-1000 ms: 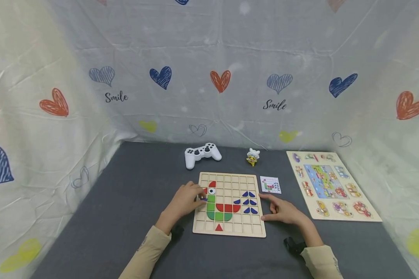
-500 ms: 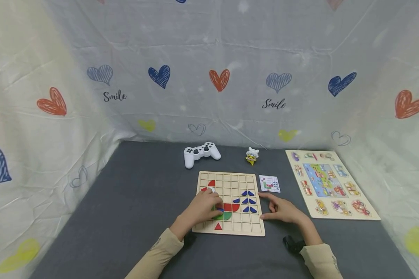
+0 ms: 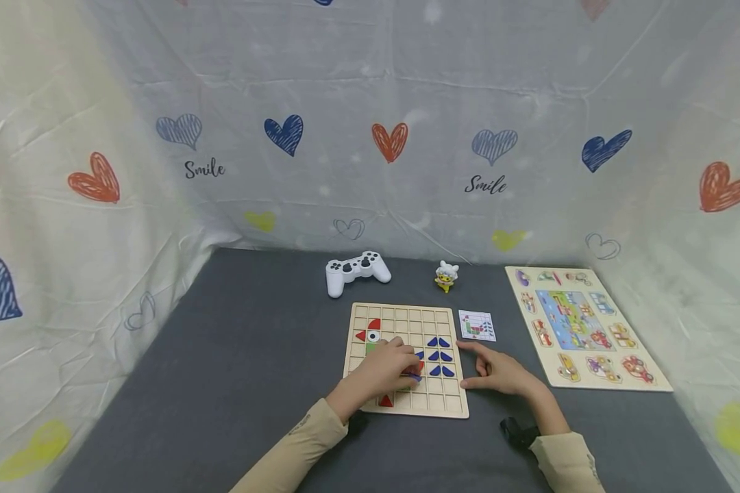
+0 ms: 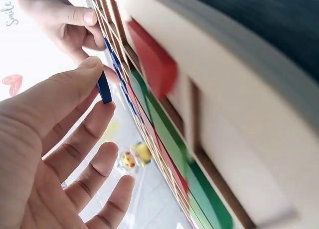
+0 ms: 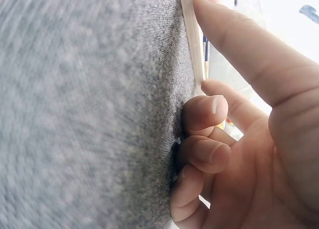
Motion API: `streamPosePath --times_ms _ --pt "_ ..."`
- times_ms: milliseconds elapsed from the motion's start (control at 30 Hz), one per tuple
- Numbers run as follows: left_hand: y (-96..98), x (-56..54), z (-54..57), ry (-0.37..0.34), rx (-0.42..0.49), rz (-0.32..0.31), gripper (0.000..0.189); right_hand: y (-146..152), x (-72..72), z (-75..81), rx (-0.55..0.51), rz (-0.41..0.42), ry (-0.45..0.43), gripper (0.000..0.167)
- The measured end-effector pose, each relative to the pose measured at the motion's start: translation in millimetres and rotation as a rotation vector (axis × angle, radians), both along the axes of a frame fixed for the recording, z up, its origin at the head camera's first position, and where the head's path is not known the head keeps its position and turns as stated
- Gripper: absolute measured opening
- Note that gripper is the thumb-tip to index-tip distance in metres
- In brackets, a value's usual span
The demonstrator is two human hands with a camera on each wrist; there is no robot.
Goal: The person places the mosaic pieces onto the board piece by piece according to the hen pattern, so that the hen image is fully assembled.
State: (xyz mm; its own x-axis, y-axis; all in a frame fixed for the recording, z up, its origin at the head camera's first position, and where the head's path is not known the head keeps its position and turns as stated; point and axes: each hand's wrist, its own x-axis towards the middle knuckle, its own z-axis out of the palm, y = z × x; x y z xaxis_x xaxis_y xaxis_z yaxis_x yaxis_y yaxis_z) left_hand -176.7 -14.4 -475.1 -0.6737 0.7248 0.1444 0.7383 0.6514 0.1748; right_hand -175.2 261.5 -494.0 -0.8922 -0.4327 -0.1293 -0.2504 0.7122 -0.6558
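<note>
My left hand (image 3: 379, 370) is over the wooden grid board (image 3: 428, 404), pinching a small blue puzzle piece (image 4: 103, 88) between thumb and index finger. The other fingers spread loosely in the left wrist view. Under and around this hand lie red and green pieces, partly hidden by it. A red triangle (image 3: 386, 402) sits in the grid's bottom row, and an eye piece (image 3: 373, 336) near the upper left. Several blue pieces (image 3: 440, 356) fill cells at the right. My right hand (image 3: 499, 371) touches the board's right edge with thumb and index fingertip, its other fingers bent.
A small pattern card (image 3: 477, 326) lies right of the board. Farther right is a wooden picture puzzle (image 3: 592, 376). Behind the board are a white game controller (image 3: 358, 274) and a small figurine (image 3: 446, 277). A heart-print cloth (image 3: 432, 137) hangs behind the dark table.
My left hand has moved rightward across the board from its left edge with the blue piece, uncovering the eye piece and red beak-like piece. The right hand has stayed at the board's edge.
</note>
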Motion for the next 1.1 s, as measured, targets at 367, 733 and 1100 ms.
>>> streamPosePath --times_ms 367,733,1100 --pt "32.9 -1.1 -4.0 0.001 -0.047 -0.039 0.01 -1.0 1.8 -1.3 0.0 -0.002 -0.013 0.075" --pt "59.0 -1.2 -6.1 0.022 -0.097 -0.063 0.01 -0.1 2.3 0.3 -0.011 0.027 0.021 0.075" --pt "66.5 2.7 2.0 -0.011 -0.118 -0.075 0.007 -0.5 1.3 1.8 -0.006 0.015 0.011 0.076"
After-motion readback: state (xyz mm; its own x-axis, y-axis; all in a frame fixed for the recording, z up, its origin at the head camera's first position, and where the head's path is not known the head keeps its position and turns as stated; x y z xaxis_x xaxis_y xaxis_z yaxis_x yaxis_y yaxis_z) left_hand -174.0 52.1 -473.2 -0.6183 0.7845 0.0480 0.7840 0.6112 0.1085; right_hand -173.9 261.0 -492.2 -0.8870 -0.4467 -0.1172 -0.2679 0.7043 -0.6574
